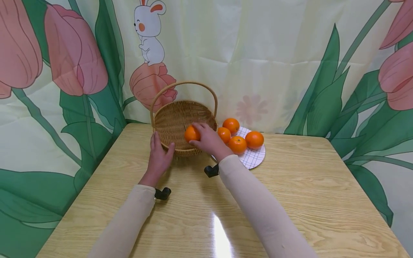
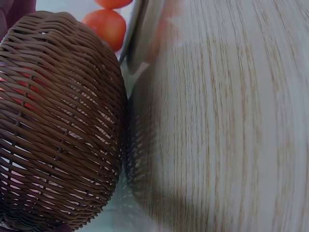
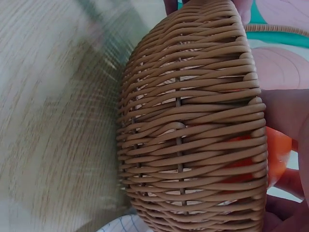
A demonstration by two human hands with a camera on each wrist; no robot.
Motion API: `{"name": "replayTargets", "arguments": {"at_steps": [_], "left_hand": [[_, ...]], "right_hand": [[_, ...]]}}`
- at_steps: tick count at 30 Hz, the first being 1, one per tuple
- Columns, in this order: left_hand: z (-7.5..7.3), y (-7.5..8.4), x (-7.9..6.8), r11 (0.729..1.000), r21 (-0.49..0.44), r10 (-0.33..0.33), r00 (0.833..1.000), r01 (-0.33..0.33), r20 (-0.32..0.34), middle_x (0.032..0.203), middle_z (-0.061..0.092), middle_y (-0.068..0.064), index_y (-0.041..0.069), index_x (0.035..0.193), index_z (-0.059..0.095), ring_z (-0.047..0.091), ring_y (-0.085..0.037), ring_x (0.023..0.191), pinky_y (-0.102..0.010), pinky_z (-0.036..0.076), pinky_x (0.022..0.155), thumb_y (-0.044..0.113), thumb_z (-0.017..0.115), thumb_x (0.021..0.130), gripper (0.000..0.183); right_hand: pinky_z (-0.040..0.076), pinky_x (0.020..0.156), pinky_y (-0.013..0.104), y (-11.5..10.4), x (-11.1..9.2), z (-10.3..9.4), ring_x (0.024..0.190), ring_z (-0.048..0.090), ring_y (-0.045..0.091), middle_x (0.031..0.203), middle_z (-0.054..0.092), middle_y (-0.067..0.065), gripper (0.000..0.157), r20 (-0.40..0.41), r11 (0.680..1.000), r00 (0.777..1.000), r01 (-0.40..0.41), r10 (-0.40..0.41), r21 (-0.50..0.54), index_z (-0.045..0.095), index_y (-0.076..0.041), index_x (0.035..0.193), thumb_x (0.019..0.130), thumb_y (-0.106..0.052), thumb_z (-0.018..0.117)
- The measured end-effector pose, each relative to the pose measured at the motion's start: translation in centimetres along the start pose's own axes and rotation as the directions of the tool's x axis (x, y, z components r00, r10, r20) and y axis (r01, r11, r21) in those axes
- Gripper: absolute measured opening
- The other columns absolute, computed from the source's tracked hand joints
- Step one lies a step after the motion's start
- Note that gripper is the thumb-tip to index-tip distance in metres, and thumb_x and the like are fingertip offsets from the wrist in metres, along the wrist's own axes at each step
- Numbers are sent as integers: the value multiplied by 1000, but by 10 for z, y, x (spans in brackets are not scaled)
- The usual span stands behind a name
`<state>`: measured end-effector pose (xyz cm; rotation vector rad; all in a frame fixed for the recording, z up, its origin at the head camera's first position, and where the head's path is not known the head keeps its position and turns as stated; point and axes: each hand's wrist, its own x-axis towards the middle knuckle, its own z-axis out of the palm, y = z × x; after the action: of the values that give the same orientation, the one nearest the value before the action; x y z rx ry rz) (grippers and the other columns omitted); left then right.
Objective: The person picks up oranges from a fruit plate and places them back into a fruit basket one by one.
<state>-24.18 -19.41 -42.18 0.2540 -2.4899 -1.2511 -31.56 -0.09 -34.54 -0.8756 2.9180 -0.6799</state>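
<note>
An orange [image 1: 191, 133] is gripped by the curled right hand [image 1: 209, 140] at the mouth of the wicker basket [image 1: 180, 111], whose rim is touched by the left hand [image 1: 159, 156], its thumb and fingers apart. In the head view, four more oranges [image 1: 237, 144] are seen on a checked plate [image 1: 257, 159]; through the basket's outer weave, shown close only by the wrist views, orange colour is glimpsed

head: above, forward-down | wrists: close, tilted sideways | all share: basket [image 1: 174, 123]
</note>
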Motion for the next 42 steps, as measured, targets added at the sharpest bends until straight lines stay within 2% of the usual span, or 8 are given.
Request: {"name": "replayTargets", "arguments": {"at_steps": [6,9,16,20,29,42], "left_hand": [[1,0,0,1000,5,4,1000,-4,-8,162,-1,-19,11,156,-5,21,-41,145,-54,27,115,48,48,97,88],[1,0,0,1000,1,5,1000,-5,-13,162,-1,-19,11,157,-4,22,-42,144,-53,27,115,47,49,97,88],[1,0,-1,1000,-12,15,1000,-15,-6,162,0,-21,12,157,-5,22,-44,144,-56,29,113,49,48,97,88],[1,1,-1,1000,-8,20,1000,-20,-13,161,0,-21,11,157,-4,23,-44,143,-56,30,113,47,49,97,87],[0,1,-2,1000,6,4,1000,-4,-4,162,-4,-18,13,156,-7,19,-42,145,-55,27,114,51,46,97,88],[-3,4,-3,1000,16,5,1000,-6,12,162,-2,-20,9,156,-5,24,-46,142,-57,29,112,48,46,98,87]], "right_hand": [[43,106,47,-5,4,1,124,51,29,148,43,8,71,55,999,998,16,-14,-30,37,-26,150,88,-41,69],[42,107,45,-6,6,2,125,51,28,147,44,9,71,78,999,997,20,-17,-48,38,-22,150,88,-40,69],[41,109,42,-7,12,3,126,53,28,138,57,9,47,122,995,992,29,-18,-92,55,-11,138,95,-29,60],[43,106,41,-6,12,2,120,57,27,130,62,9,45,126,993,991,50,-37,-106,57,-8,135,95,-31,60],[41,108,43,3,0,-6,125,54,29,133,60,10,39,7,995,997,83,-82,-58,60,-8,131,97,-27,56],[46,102,45,30,-17,-17,119,57,32,133,57,10,35,-165,996,982,86,-89,-22,61,-12,128,97,-24,54]]}}
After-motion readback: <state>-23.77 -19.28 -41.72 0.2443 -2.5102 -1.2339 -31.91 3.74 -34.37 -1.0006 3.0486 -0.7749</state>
